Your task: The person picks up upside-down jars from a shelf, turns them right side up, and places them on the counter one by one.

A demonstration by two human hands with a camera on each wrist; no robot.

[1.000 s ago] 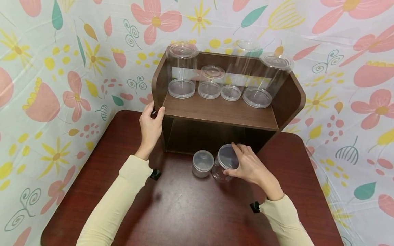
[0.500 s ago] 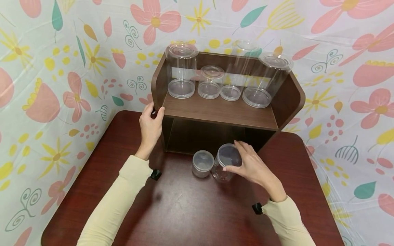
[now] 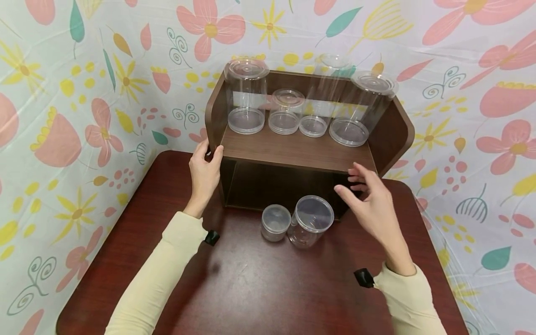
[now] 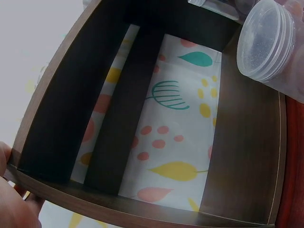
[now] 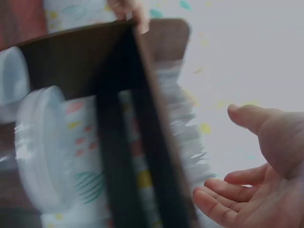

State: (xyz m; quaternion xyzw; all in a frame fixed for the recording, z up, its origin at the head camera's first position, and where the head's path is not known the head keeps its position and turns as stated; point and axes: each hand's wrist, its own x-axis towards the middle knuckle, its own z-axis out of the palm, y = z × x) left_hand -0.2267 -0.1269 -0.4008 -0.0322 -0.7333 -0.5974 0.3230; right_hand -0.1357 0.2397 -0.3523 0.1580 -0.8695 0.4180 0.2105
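At the left of the head view, my left hand (image 3: 205,174) grips the side panel of a dark brown two-tier shelf (image 3: 293,156), thumb on its front edge. My right hand (image 3: 374,204) is in the air by the shelf's right front corner, fingers apart and holding nothing. Left of it, on the table, stands a clear plastic jar (image 3: 313,215) with a translucent lid. A smaller lidded jar (image 3: 276,222) stands right beside that one. In the right wrist view, which is blurred, the right hand (image 5: 261,175) shows an empty palm.
Several clear jars of differing heights, among them a wide jar (image 3: 247,100) and a short jar (image 3: 286,114), stand on the upper tier. The shelf is on a reddish-brown table (image 3: 251,288). A flower-print sheet (image 3: 146,93) hangs behind and to the sides.
My right hand has let go of the larger jar and moved right and up toward the shelf's right side. The jars and my left hand stay in place.
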